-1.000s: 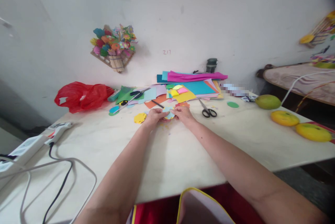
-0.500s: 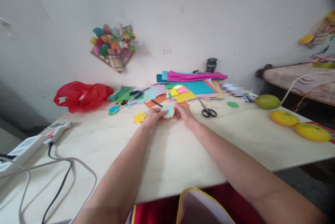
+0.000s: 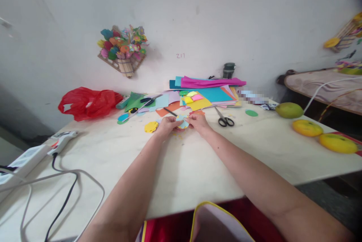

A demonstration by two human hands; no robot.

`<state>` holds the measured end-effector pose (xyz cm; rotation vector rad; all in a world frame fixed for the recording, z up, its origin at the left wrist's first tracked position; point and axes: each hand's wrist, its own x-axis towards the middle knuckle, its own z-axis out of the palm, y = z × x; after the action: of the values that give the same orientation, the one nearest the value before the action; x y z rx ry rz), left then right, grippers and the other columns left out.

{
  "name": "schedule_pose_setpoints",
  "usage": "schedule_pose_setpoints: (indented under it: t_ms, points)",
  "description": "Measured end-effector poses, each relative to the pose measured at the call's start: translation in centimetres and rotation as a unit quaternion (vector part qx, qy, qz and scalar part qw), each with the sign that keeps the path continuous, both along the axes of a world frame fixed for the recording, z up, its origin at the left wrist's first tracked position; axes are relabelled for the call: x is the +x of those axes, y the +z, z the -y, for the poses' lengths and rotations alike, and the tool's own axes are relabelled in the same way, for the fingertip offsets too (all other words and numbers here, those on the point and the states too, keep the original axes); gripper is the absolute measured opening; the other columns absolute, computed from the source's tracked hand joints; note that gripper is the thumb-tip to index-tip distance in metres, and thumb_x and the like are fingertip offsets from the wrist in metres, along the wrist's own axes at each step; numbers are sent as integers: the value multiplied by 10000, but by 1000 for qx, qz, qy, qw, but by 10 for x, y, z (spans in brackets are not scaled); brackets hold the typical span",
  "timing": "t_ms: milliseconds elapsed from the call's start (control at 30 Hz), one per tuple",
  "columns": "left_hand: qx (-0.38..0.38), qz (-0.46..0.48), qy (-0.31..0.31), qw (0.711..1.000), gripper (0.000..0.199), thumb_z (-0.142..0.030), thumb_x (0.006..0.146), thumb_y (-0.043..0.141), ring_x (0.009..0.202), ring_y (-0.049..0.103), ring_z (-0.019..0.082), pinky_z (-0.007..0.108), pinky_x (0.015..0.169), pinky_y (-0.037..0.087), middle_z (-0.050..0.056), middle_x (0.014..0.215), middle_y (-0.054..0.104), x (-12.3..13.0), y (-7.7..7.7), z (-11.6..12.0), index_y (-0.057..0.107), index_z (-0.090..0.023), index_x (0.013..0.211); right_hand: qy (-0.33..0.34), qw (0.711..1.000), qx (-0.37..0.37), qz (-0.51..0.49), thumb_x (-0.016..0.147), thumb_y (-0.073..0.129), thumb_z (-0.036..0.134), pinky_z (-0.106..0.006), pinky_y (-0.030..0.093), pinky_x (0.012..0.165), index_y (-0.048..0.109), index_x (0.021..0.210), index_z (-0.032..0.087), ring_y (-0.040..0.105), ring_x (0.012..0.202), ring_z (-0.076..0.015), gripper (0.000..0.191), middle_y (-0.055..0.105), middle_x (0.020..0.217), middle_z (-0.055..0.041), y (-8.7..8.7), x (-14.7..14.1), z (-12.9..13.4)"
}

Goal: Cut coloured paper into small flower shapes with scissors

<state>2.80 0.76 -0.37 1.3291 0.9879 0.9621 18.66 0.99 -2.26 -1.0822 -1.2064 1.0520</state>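
A small light blue paper flower (image 3: 182, 121) is held between both hands above the table. My left hand (image 3: 167, 125) pinches its left side with the thumb on top. On the right side, my right hand (image 3: 198, 123) grips the edge between thumb and fingers. A stack of yellow flower shapes (image 3: 151, 127) lies left of my left hand. Black-handled scissors (image 3: 226, 121) rest to the right of my right hand. Just behind the hands are a dark pencil-like stick (image 3: 170, 112) and orange paper (image 3: 166, 110). Small scraps lie below the flower.
Coloured sheets (image 3: 215, 94) are piled at the back, beside second scissors (image 3: 147, 100). A red plastic bag (image 3: 89, 103) sits back left, a glue gun (image 3: 62, 142) and cables at left. Yellow-green fruits (image 3: 307, 127) lie at right, near a green oval (image 3: 251, 113).
My right hand has closed in on the light blue flower and now pinches its right edge. My left hand keeps its hold on it.
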Motion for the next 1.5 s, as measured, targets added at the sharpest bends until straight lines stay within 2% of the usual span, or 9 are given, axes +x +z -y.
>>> schedule_pose_setpoints:
  t_ms: [433,533,633,800,900,1000,1200,1367,1500]
  points:
    - [-15,36,-115,993,434,-131,497,799,715,675,175,284,716,523,66,800,715,2,3,5,612,-129,890,-75,996,39,8,543,682,435,-229,372,438,540,513,166,451,428,-94,306,490,446,38,6,5,1]
    - [-38,56,-105,992,401,-64,501,743,732,676,181,288,728,525,72,812,712,1,3,6,608,-127,872,-80,996,49,4,531,688,461,-230,373,436,536,506,164,456,428,-97,334,491,446,35,7,6,2]
    - [-60,90,-62,992,297,-43,526,657,717,674,181,276,707,529,68,759,696,2,5,5,598,-124,806,-77,996,48,-1,520,696,471,-230,382,433,535,505,166,460,424,-96,345,478,439,39,9,6,3]
    - [-66,117,29,991,174,-140,590,618,653,656,186,293,594,538,62,712,656,2,9,0,591,-130,762,-78,996,41,5,511,702,467,-231,396,432,540,512,165,469,421,-95,343,487,444,40,11,5,4]
    - [-61,116,58,990,194,-258,645,634,644,638,182,308,576,537,69,704,643,1,8,-3,616,-123,782,-76,996,38,12,516,698,455,-231,397,433,544,510,163,470,418,-95,330,490,434,40,10,5,3]
    - [-39,107,40,993,271,-343,633,699,664,627,175,296,589,531,65,705,637,0,4,-3,633,-123,778,-75,996,40,23,528,697,456,-230,394,431,550,513,165,467,417,-97,327,491,421,38,8,5,2]
    - [3,61,-9,998,316,-354,530,800,577,584,111,232,579,487,15,633,604,1,-1,-1,597,-136,636,-73,995,42,48,557,683,427,-229,389,425,556,516,168,462,417,-101,291,504,419,30,5,5,0]
    - [0,41,-6,999,322,-362,511,807,521,558,95,217,547,454,0,596,603,2,-1,-1,586,-146,599,-65,995,43,54,575,670,393,-230,395,425,553,512,169,474,424,-106,260,511,433,29,4,4,0]
    - [-2,28,-6,1000,325,-376,495,811,539,565,108,224,544,451,6,627,628,3,-1,0,629,-154,647,-59,995,39,64,588,662,384,-235,396,426,551,507,174,462,410,-104,251,504,426,32,4,3,0]
